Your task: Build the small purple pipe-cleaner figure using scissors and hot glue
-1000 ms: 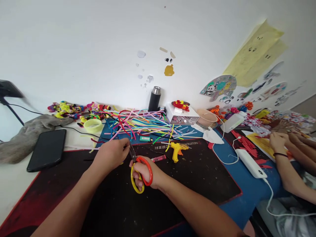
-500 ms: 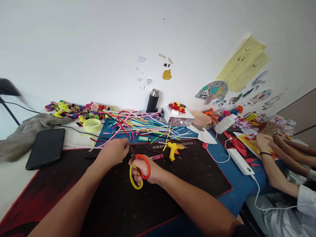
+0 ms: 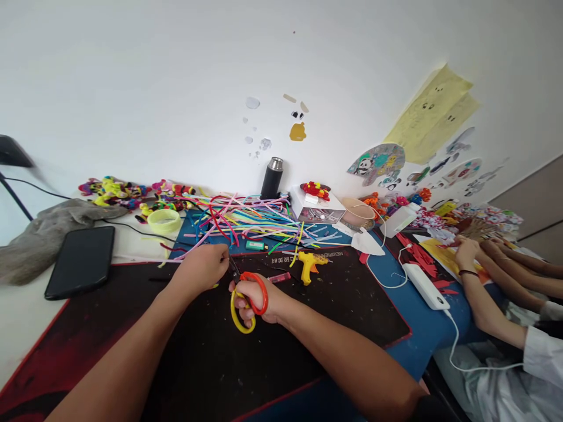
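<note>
My right hand (image 3: 250, 299) is closed through the handles of a pair of scissors (image 3: 263, 293), one loop red and the other yellow. The dark blades point up and left toward my left hand (image 3: 203, 266). That hand is closed in a pinch right beside the blade tips, and what its fingers hold is too small and hidden to make out. A bit of yellow shows under the left hand. Both hands are above a black desk mat (image 3: 272, 363). A yellow glue gun (image 3: 309, 266) lies right of the scissors, with a small red-pink tool (image 3: 280, 277) nearer.
Pipe cleaners (image 3: 246, 217) in many colours lie heaped behind the hands. A black flask (image 3: 271, 179) and a white box (image 3: 317, 205) stand by the wall. At left are a phone (image 3: 80, 262) and yellow-green tape (image 3: 164, 221). Another person's hands (image 3: 467, 255) work at right, near a white power strip (image 3: 426, 287).
Both hands keep nearly the same pose, with the scissors at the left fingertips. The whole view has shifted very slightly.
</note>
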`<state>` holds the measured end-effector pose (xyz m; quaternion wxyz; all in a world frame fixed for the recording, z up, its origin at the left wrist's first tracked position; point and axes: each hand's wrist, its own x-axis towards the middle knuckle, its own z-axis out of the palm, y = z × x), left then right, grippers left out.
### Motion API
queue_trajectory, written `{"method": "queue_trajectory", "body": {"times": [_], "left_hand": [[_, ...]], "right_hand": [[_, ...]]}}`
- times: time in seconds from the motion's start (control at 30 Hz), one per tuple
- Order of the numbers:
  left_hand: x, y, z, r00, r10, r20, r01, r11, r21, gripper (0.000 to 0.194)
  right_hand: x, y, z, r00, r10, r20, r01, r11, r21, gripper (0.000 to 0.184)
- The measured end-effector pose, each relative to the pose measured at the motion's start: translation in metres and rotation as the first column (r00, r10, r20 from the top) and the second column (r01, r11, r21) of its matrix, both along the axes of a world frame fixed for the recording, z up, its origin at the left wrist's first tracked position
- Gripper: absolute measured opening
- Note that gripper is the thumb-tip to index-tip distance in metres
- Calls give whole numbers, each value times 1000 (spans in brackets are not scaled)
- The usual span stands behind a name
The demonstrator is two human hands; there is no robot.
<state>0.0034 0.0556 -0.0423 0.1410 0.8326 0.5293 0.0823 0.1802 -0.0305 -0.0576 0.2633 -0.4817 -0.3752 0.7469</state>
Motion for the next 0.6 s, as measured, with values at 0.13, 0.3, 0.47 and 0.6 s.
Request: {"method": "queue_trajectory", "body": {"times": [0.13, 0.3, 0.47, 0.6], "left_hand": [[-1, 1, 1, 1000, 2, 5, -2, 1000, -5, 27], [0, 0, 2, 1000, 6, 13, -6, 1000, -6, 27], [1, -1, 3, 1000, 19, 5, -19, 1000, -2, 28], [1, -1, 4, 1000, 24, -1, -24, 1000, -9, 29]], "right_hand": [[1, 0, 0, 1000, 5, -8, -5, 1000, 5, 38], [1, 1, 1, 1000, 4, 1, -4, 1000, -12, 38], [0, 1, 3, 1000, -1, 14, 2, 999, -35, 34], [0, 1, 2, 1000, -5, 18, 6, 999, -43, 30]]}}
